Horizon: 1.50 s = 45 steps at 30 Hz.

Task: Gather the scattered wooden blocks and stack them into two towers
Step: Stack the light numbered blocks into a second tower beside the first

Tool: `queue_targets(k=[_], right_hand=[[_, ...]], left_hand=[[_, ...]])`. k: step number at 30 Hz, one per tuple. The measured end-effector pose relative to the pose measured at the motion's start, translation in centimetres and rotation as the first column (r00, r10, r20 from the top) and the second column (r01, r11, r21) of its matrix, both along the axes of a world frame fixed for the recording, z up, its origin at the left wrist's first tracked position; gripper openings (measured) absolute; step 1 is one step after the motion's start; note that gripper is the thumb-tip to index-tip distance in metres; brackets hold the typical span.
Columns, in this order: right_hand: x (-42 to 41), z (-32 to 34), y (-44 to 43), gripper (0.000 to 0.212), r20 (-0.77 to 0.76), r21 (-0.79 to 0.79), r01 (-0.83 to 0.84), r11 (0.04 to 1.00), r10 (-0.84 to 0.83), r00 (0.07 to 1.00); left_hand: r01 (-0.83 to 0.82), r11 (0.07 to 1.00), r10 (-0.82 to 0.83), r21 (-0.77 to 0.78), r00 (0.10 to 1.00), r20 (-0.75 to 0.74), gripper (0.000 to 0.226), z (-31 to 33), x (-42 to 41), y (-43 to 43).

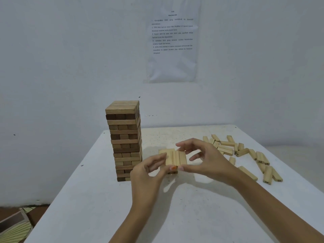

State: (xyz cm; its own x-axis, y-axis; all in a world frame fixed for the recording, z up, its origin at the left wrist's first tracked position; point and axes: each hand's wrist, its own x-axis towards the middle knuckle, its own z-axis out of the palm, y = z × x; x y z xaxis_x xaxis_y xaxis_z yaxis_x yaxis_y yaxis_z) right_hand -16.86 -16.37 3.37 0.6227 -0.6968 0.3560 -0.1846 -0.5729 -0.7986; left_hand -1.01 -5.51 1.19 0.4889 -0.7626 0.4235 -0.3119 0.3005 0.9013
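A tall tower of darker wooden blocks (125,137) stands on the white table (98,199) at the left. Just right of it a low stack of pale blocks (175,157) lies flat, with three blocks side by side on top. My left hand (149,174) touches the stack's left front side with its fingertips. My right hand (206,158) arches over the stack's right side, thumb at the front edge, fingers spread above. Neither hand lifts a block. Several loose pale blocks (245,153) lie scattered at the right.
A printed sheet (172,41) hangs on the white wall behind the table. The table's left edge drops to a patterned floor (15,225). Loose blocks reach close to the right edge.
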Motion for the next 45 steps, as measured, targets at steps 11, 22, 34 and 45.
queue_targets(k=[11,22,34,45], right_hand=[[3.1,-0.3,-3.4,0.055,0.001,0.066,-0.03,0.997,0.03,1.0],[3.4,-1.1,-4.4,0.054,-0.052,0.068,-0.017,0.998,0.021,0.998],[3.3,-1.5,-4.4,0.052,-0.083,0.076,0.015,0.997,-0.009,0.996],[3.2,-2.0,-4.3,0.062,-0.118,0.081,-0.012,0.997,0.021,0.993]], left_hand=[[-0.055,0.998,0.055,-0.002,0.998,0.012,0.03,-0.3,1.3,-2.8],[-0.097,0.995,0.096,0.011,0.994,0.047,0.03,-1.3,1.2,-3.9],[-0.096,0.993,0.093,0.065,0.994,0.054,0.03,-1.3,1.0,-3.7],[-0.097,0.987,0.077,0.13,0.986,0.147,0.037,-2.0,1.3,-3.4]])
